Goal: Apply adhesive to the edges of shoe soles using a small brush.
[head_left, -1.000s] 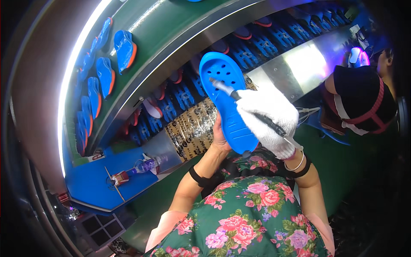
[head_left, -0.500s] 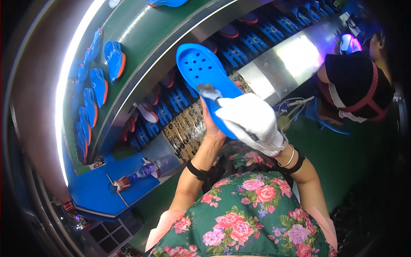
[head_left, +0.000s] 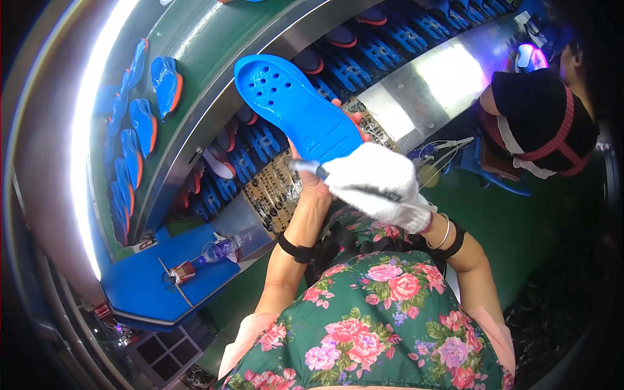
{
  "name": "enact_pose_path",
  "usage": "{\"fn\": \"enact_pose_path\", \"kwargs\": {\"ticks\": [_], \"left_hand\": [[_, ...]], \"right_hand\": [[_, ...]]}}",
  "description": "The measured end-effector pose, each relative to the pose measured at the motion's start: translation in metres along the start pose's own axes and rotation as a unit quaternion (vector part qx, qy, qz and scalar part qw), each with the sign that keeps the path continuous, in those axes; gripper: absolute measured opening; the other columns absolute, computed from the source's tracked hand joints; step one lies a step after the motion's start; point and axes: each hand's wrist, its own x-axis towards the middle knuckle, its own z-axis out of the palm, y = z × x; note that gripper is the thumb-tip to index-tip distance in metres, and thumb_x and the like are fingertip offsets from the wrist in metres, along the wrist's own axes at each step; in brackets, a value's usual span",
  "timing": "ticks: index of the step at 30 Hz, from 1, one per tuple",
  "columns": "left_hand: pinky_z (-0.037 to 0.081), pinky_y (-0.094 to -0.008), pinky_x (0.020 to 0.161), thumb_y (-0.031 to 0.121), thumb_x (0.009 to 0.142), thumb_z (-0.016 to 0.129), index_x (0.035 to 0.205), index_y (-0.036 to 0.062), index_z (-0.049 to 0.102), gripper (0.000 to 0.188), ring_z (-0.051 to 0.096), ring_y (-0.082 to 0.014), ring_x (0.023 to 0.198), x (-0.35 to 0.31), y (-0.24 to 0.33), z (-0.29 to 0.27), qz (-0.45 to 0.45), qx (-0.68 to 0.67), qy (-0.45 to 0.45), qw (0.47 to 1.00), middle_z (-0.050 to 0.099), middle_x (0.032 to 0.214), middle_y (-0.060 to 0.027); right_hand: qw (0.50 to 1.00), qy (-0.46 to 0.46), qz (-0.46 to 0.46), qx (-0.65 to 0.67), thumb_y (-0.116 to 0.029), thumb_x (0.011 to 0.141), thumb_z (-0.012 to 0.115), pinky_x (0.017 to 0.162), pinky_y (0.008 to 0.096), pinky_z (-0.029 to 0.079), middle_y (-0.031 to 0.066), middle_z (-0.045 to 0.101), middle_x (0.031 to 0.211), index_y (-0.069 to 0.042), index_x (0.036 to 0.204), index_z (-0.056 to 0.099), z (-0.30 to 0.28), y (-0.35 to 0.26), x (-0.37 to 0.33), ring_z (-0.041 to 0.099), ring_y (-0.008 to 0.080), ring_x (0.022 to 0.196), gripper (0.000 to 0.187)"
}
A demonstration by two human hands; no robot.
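My bare left hand [head_left: 314,184] holds a blue insole [head_left: 302,114] from beneath, with fingertips showing along its right edge. Small holes dot the insole's rounded far end, and its surface looks wet and glossy. In a white knitted glove, my right hand [head_left: 374,182] is closed around a brush [head_left: 309,167]. The brush head, smeared by motion, points left beside the insole's near end. Whether the bristles touch the insole I cannot tell. The glove covers the insole's near tip.
On the green conveyor belt [head_left: 195,32] at left lie several blue insoles with orange edges. Underneath, a rack [head_left: 351,68] carries more pieces. A blue board [head_left: 156,279] bears a small pot [head_left: 182,272] beside a purple bottle [head_left: 221,250]. A co-worker [head_left: 539,123] sits at right.
The brush has come off the insole's middle down toward its near end. The insole has shifted left and slightly away, showing more of its surface. My left fingertips now show along its right edge.
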Motion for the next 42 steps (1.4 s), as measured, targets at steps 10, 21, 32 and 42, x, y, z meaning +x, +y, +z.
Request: {"fn": "enact_pose_path", "kwargs": {"ticks": [10,21,32,42], "left_hand": [[0.058,-0.0608,0.093,0.086,0.085,0.056,0.158,0.0105,0.039,0.106,0.065,-0.0487,0.114,0.002,0.009,-0.003,0.024,0.025,0.010,0.999,0.058,0.142,-0.0287],[0.062,-0.0541,0.090,0.087,0.080,0.061,0.159,0.0052,0.035,0.116,0.069,-0.0433,0.108,-0.009,0.021,0.010,0.000,0.045,0.055,0.997,0.058,0.138,-0.0301],[0.064,-0.0499,0.086,0.085,0.083,0.056,0.159,-0.0018,0.030,0.118,0.067,-0.0429,0.114,-0.010,0.040,-0.004,-0.038,0.044,0.049,0.997,0.059,0.134,-0.0328],[0.053,-0.0630,0.104,0.073,0.089,0.059,0.164,0.0025,0.025,0.108,0.059,-0.0546,0.125,-0.008,0.058,-0.016,-0.138,-0.020,-0.001,0.990,0.044,0.155,-0.0302]], "right_hand": [[0.997,-0.055,-0.040,-0.023,-0.005,0.080,0.086,0.081,0.0382,0.059,0.0080,0.079,0.103,-0.008,0.105,0.080,-0.011,-0.001,-0.007,0.074,0.0275,0.092,0.026],[0.998,-0.055,0.022,0.019,-0.005,0.081,0.086,0.077,0.0371,0.059,0.0095,0.079,0.104,-0.008,0.100,0.081,-0.012,-0.001,-0.020,0.074,0.0252,0.089,0.020],[0.994,-0.015,0.089,0.054,0.000,0.080,0.084,0.078,0.0354,0.058,0.0103,0.079,0.099,-0.007,0.097,0.081,-0.007,-0.002,-0.027,0.074,0.0230,0.089,0.019],[0.991,-0.103,0.041,0.073,-0.002,0.077,0.086,0.075,0.0365,0.058,0.0116,0.079,0.103,-0.006,0.100,0.081,-0.006,-0.012,-0.031,0.074,0.0254,0.086,0.024]]}}
